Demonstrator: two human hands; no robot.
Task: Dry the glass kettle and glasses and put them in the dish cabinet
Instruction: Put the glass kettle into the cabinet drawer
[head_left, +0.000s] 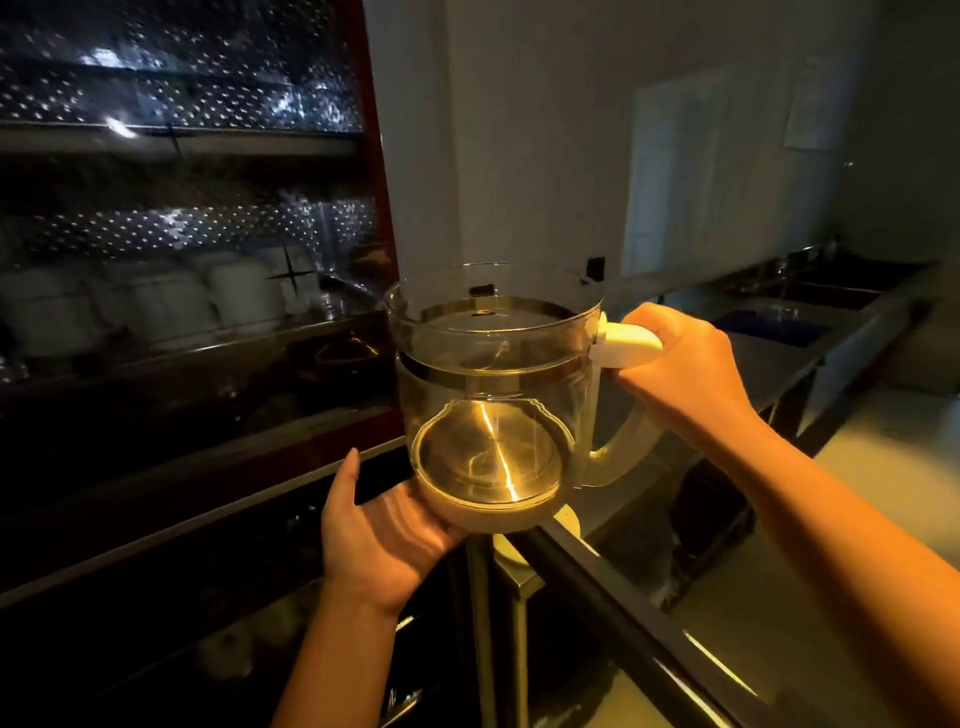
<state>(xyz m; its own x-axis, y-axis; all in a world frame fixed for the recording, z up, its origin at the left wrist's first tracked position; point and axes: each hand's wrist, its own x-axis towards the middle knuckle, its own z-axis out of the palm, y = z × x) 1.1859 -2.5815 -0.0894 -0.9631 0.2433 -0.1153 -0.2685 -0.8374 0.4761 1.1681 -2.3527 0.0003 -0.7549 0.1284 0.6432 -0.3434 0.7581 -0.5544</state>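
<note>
The left hand (374, 540) lies spread under the kettle (493, 384), palm against the base and thumb standing apart. Its fingers run beneath the base and show only dimly through the glass. The right hand (680, 364) grips the handle (628, 338), fingers curled round its white top. Between the hands the kettle hangs in the air, mouth tipped a little toward the camera. It is just right of the cabinet's (208, 364) open front, about level with the shelf of cups (244, 296).

The step in hand looks like the putting away. To do it well, I would leave the palm under the base until the base meets the shelf. The kettle should go in level past the red frame (382, 208) and land on a bare stretch away from the cups. A knock against the shelf edge is the risk.

The kettle is clear glass and lidless, with a metal band round its upper body and a shiny metal floor catching a streak of light. No drops show, though the dim light could hide them. Far right, a sink (831, 291) sits in the counter (779, 364).
</note>
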